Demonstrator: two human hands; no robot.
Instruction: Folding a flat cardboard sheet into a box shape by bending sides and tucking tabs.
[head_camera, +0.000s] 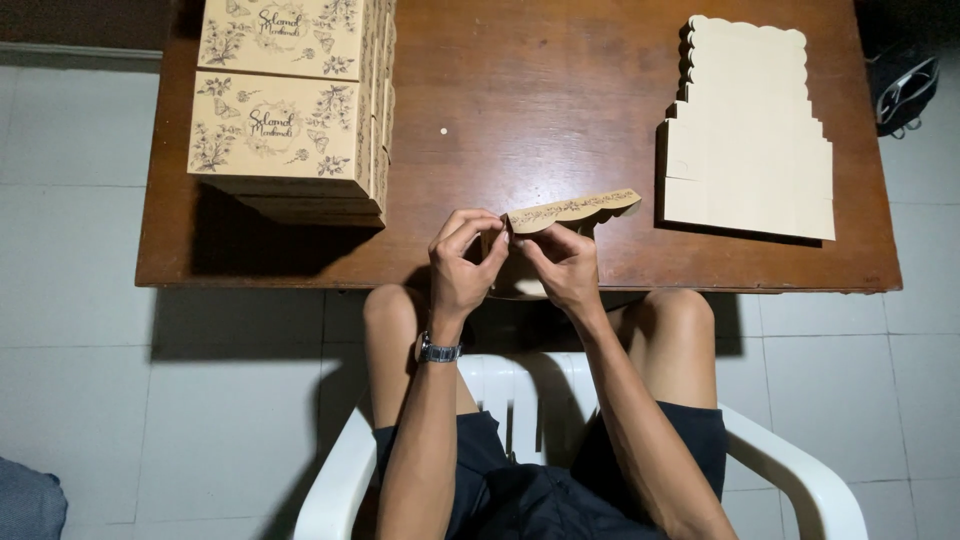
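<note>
My left hand (462, 262) and my right hand (562, 265) hold a tan cardboard box blank (575, 210) with a scalloped edge and a flower print, seen nearly edge-on above the near edge of the brown wooden table (520, 110). Both hands pinch the piece at its left end, fingertips close together. The left wrist carries a watch (438, 351). Most of the blank below the hands is hidden.
Stacks of folded tan boxes with flower print (285, 100) stand at the table's far left. A pile of flat plain cream blanks (748, 130) lies at the right. I sit on a white plastic chair (790, 470) over a light tiled floor. A dark object (903, 88) lies right of the table.
</note>
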